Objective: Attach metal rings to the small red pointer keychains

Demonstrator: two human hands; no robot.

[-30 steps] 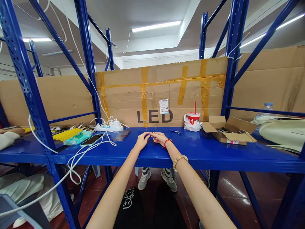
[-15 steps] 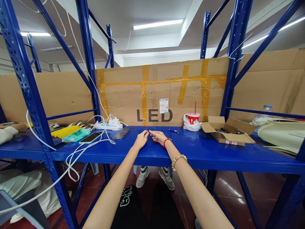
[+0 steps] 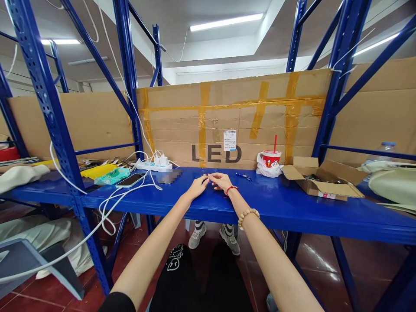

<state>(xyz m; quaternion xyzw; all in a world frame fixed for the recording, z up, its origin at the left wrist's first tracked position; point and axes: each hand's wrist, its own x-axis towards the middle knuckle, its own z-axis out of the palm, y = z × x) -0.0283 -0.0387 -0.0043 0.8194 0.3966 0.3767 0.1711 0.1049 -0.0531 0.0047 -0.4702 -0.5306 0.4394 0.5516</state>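
Both my arms reach forward onto the blue shelf top (image 3: 279,208). My left hand (image 3: 196,187) and my right hand (image 3: 221,180) meet fingertip to fingertip in front of the cardboard sheet marked LED (image 3: 227,125). They pinch a small item (image 3: 208,176) between them, too small to make out. My right wrist carries a red cord (image 3: 231,189) and a bead bracelet (image 3: 247,215). A blue pen (image 3: 243,175) lies just right of my right hand.
Left of my hands lie a phone (image 3: 130,180), a white power strip (image 3: 154,164) with trailing cables and a teal packet (image 3: 112,175). To the right stand a red cup with straw (image 3: 271,159) and an open cardboard box (image 3: 321,184). Another person's shoes (image 3: 212,232) show under the shelf.
My head has turned slightly, so everything sits a little further right in view. My hands stay joined at the same spot on the shelf, the fingers shifting only slightly.
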